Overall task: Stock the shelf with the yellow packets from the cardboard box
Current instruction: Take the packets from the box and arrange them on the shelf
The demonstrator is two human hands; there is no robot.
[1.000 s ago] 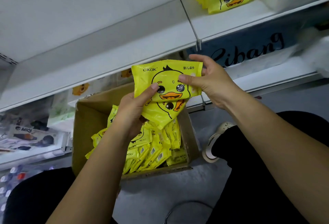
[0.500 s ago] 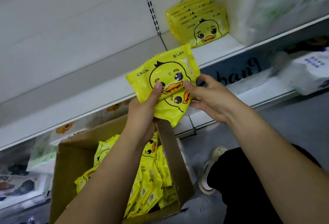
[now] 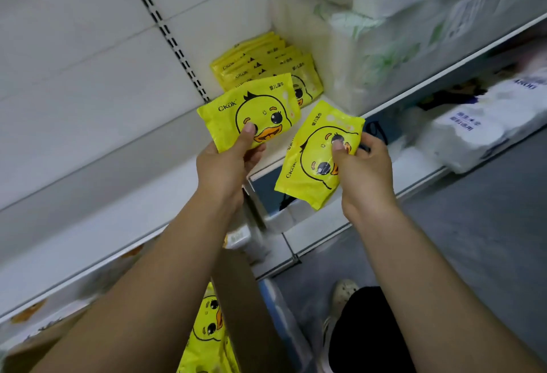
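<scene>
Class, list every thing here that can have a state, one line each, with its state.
Left hand: grips one yellow packet.
Left packet: held, duck the right way up.
Right hand: grips a second packet.
Right packet: held turned sideways, apart from the first.
Shelved packets: lined up one behind another.
Cardboard box: open, packets inside.

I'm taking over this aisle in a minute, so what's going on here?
A person is stocking a shelf with duck-printed packets. The left hand grips one yellow packet and the right hand grips a second packet, both raised in front of the shelf. Neither is placed yet. A row of packets already stands there beside white tissue packs. The cardboard box below holds further packets.
</scene>
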